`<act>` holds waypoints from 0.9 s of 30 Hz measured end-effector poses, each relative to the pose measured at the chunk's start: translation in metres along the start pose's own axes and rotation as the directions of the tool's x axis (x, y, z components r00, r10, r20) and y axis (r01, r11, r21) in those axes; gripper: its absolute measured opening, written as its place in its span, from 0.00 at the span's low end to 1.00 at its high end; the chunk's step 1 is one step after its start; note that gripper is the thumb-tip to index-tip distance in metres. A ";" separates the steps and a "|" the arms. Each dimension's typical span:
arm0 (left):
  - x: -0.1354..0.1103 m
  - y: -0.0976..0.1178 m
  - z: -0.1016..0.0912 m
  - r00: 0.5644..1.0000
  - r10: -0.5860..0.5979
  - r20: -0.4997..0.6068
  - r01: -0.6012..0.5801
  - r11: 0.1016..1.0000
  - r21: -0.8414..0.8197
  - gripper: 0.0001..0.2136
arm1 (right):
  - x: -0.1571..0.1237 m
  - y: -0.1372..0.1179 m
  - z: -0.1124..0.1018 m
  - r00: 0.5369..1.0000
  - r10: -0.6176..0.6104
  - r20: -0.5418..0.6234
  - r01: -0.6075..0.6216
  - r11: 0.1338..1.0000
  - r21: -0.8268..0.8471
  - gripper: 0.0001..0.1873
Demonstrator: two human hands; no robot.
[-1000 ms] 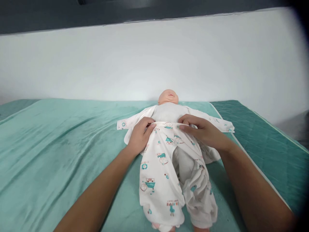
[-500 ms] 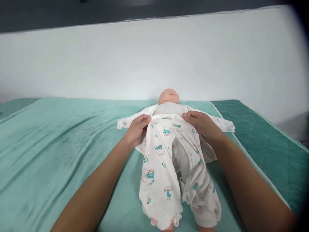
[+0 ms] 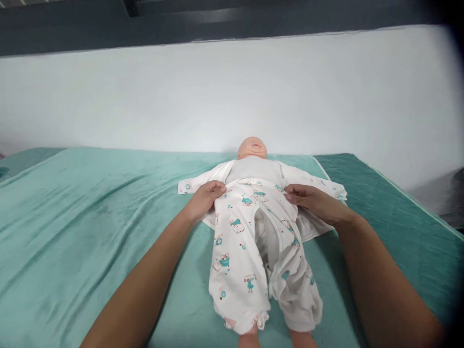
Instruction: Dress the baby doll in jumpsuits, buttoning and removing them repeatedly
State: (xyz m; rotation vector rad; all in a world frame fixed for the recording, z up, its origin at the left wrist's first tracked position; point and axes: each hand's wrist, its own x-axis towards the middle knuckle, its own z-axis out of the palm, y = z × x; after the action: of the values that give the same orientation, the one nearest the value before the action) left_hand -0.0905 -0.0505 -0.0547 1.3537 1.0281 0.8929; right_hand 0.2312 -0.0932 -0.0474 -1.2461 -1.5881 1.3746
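Note:
A baby doll [image 3: 253,146] lies on its back on a green blanket [image 3: 90,217], head toward the wall. It wears white printed trousers [image 3: 246,251] and an open white printed top [image 3: 326,186] spread under it. My left hand [image 3: 205,195] pinches the trousers' waistband at the doll's left-hand side of the picture. My right hand [image 3: 310,200] grips the waistband on the other side, fingers pressed together. The doll's bare feet [image 3: 250,338] poke out at the bottom edge.
A white wall [image 3: 232,96] rises right behind the doll's head. A darker green quilted mat [image 3: 398,217] lies under the blanket on the right, its edge running down toward me.
Both hands have slid apart from the doll's belly to its sides, holding the waistband. The trousers sit higher on the doll and the feet now show below the cuffs.

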 end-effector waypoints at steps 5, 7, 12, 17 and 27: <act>-0.005 0.007 -0.003 0.992 0.020 0.124 -0.045 0.979 0.201 0.09 | -0.006 0.000 -0.001 0.994 0.024 0.106 -0.023 1.000 -0.007 0.15; -0.007 0.011 -0.004 0.987 0.007 0.162 -0.045 0.971 0.234 0.08 | -0.006 -0.003 0.002 0.996 0.043 0.073 -0.036 0.995 -0.089 0.13; -0.007 0.018 -0.002 0.979 -0.099 0.180 0.045 0.958 0.282 0.08 | -0.003 -0.010 0.014 0.991 0.091 -0.102 -0.116 0.956 -0.271 0.11; -0.007 0.022 0.004 0.982 -0.110 0.157 0.050 0.938 0.343 0.07 | -0.003 -0.013 0.020 0.972 0.164 -0.171 -0.208 0.935 -0.287 0.12; -0.012 0.011 0.013 0.981 -0.139 0.138 0.131 0.989 0.068 0.09 | -0.006 -0.017 0.023 0.989 0.072 -0.132 -0.090 0.987 -0.130 0.10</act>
State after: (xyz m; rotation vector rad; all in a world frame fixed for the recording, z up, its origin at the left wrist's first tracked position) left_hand -0.0815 -0.0656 -0.0438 1.3591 1.0285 0.6600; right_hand 0.2080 -0.1063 -0.0347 -1.4644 -1.5786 1.2268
